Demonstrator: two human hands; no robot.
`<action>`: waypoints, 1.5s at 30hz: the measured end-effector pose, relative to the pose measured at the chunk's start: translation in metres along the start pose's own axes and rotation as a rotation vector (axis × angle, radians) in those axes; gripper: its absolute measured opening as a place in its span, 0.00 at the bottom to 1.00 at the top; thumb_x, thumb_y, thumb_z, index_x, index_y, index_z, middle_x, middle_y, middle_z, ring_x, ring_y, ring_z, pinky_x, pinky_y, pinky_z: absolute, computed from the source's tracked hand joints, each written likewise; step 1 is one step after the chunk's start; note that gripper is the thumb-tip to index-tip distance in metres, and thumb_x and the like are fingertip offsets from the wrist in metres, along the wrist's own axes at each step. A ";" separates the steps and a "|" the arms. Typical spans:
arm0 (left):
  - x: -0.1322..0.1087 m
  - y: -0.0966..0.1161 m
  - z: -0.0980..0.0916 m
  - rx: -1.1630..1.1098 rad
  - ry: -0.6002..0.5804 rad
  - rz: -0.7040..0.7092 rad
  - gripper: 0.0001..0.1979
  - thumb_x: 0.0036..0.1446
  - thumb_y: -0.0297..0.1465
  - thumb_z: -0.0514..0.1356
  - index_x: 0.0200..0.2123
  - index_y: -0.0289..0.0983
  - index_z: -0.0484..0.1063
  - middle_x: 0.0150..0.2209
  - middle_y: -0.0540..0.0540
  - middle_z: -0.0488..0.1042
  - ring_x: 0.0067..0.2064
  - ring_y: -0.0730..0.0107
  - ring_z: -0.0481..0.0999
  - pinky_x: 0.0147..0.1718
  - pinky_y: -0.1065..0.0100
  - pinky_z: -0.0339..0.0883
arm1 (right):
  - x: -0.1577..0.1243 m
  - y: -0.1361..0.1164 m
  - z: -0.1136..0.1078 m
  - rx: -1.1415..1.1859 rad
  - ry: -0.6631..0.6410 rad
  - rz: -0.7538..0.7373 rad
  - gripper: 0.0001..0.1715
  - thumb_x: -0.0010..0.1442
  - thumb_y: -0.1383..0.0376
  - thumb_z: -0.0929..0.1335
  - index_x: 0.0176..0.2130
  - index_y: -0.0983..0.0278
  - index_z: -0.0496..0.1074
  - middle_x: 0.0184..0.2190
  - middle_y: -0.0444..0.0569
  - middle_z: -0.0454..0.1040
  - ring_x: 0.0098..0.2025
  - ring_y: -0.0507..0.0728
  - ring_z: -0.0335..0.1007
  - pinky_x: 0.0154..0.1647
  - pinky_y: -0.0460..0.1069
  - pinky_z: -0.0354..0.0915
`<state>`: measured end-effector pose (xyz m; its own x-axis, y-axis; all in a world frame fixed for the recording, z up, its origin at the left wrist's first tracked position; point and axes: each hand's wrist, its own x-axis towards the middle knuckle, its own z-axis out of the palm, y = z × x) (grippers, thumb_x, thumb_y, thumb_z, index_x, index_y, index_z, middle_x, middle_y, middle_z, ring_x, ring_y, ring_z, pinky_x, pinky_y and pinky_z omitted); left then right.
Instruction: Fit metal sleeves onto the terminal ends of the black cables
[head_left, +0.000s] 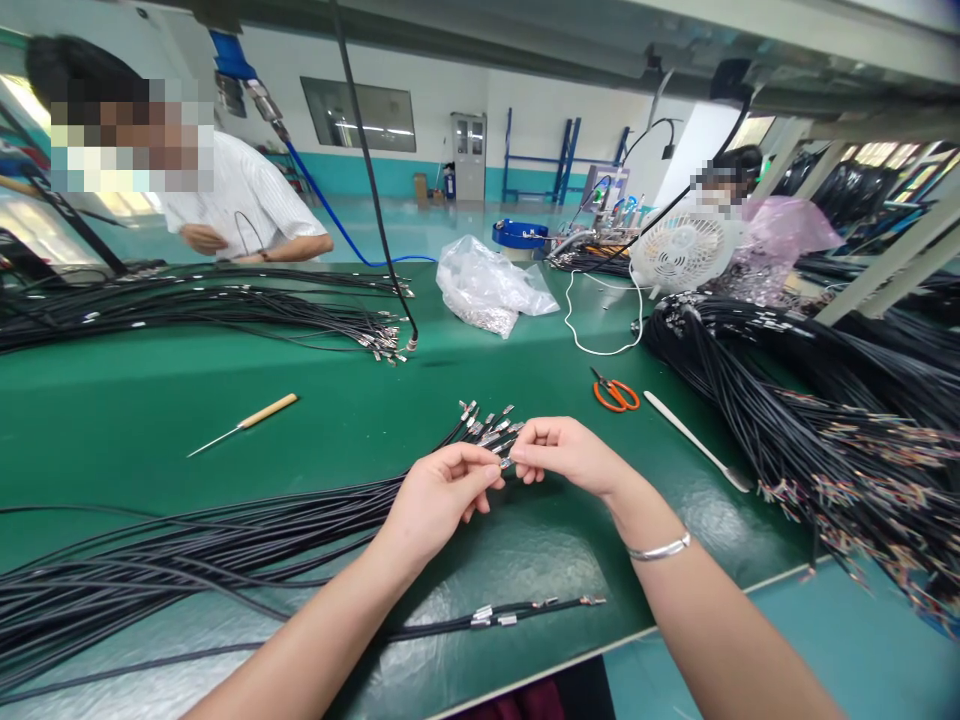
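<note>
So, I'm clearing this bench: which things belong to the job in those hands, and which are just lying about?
Likely in use: left hand, right hand, crimped cable ends, black cable bundle.
Likely idle: orange-handled scissors, wooden-handled awl, metal spatula.

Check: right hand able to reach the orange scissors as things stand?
Probably yes. The right hand sits close to the orange scissors, and no object shows between them on the green table. It seems to be pinching the cable ends, though, so it would likely have to let go first.

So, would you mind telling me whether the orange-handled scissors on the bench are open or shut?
Shut: the scissors lie flat on the green bench, their blades closed together into a single point.
</note>
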<state>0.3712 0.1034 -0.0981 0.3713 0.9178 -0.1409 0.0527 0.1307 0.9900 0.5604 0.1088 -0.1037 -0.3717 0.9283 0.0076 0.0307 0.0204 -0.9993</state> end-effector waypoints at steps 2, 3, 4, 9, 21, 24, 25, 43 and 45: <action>0.000 0.001 -0.001 -0.012 -0.015 -0.014 0.13 0.45 0.35 0.63 0.32 0.32 0.70 0.26 0.47 0.74 0.20 0.78 0.67 0.16 0.76 0.56 | 0.000 0.000 -0.001 -0.003 -0.002 0.009 0.15 0.53 0.57 0.72 0.28 0.67 0.69 0.23 0.47 0.73 0.25 0.51 0.69 0.26 0.44 0.63; -0.001 0.001 -0.001 -0.016 -0.022 -0.021 0.13 0.45 0.35 0.63 0.34 0.32 0.70 0.26 0.46 0.74 0.20 0.78 0.67 0.17 0.76 0.57 | 0.000 0.000 -0.001 -0.004 -0.003 0.012 0.15 0.53 0.57 0.71 0.28 0.67 0.69 0.23 0.47 0.73 0.25 0.51 0.69 0.26 0.44 0.63; -0.001 0.001 -0.002 -0.015 -0.032 -0.026 0.14 0.46 0.35 0.62 0.34 0.32 0.70 0.26 0.46 0.74 0.20 0.78 0.67 0.17 0.76 0.57 | 0.000 0.001 -0.002 -0.007 -0.006 0.014 0.15 0.53 0.57 0.71 0.28 0.67 0.69 0.24 0.47 0.73 0.25 0.51 0.69 0.26 0.44 0.63; 0.000 -0.002 -0.006 0.043 -0.103 -0.021 0.13 0.49 0.35 0.61 0.35 0.32 0.72 0.29 0.46 0.74 0.23 0.77 0.67 0.22 0.74 0.61 | 0.000 0.003 -0.003 -0.029 -0.018 0.020 0.14 0.54 0.58 0.71 0.27 0.67 0.69 0.23 0.46 0.73 0.25 0.51 0.69 0.26 0.44 0.63; 0.000 -0.004 -0.008 0.178 -0.089 0.073 0.12 0.48 0.36 0.62 0.35 0.36 0.74 0.28 0.50 0.72 0.28 0.74 0.66 0.28 0.72 0.61 | -0.003 -0.002 -0.003 -0.014 -0.041 0.020 0.14 0.53 0.59 0.72 0.27 0.67 0.69 0.24 0.46 0.73 0.26 0.51 0.68 0.27 0.44 0.63; 0.000 -0.006 -0.009 0.202 -0.079 0.087 0.11 0.48 0.35 0.62 0.34 0.36 0.74 0.28 0.50 0.73 0.29 0.74 0.67 0.29 0.72 0.62 | -0.002 -0.002 -0.003 -0.013 -0.049 0.020 0.14 0.53 0.59 0.72 0.27 0.67 0.69 0.24 0.46 0.73 0.25 0.50 0.68 0.27 0.44 0.63; 0.000 -0.006 -0.010 0.209 -0.074 0.087 0.10 0.48 0.35 0.62 0.33 0.36 0.74 0.28 0.50 0.73 0.29 0.73 0.68 0.30 0.72 0.62 | -0.002 -0.001 -0.004 -0.014 -0.049 0.020 0.14 0.53 0.59 0.72 0.27 0.67 0.69 0.24 0.46 0.73 0.25 0.50 0.68 0.27 0.44 0.64; -0.027 0.011 -0.001 0.672 -0.417 0.213 0.06 0.53 0.28 0.59 0.30 0.41 0.76 0.31 0.53 0.73 0.36 0.73 0.70 0.38 0.73 0.61 | -0.009 -0.004 -0.025 -0.175 0.111 0.025 0.12 0.55 0.59 0.68 0.29 0.67 0.71 0.23 0.46 0.71 0.25 0.51 0.67 0.27 0.45 0.63; -0.033 0.010 0.000 0.725 -0.525 0.253 0.07 0.54 0.27 0.58 0.31 0.42 0.75 0.31 0.53 0.72 0.37 0.74 0.70 0.38 0.74 0.60 | -0.010 -0.002 -0.030 -0.238 0.146 0.037 0.10 0.54 0.61 0.69 0.30 0.66 0.71 0.24 0.45 0.72 0.26 0.51 0.67 0.27 0.45 0.62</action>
<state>0.3598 0.0747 -0.0838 0.8136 0.5762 -0.0781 0.4134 -0.4787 0.7746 0.5921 0.1108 -0.1006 -0.2296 0.9733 -0.0060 0.2654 0.0566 -0.9625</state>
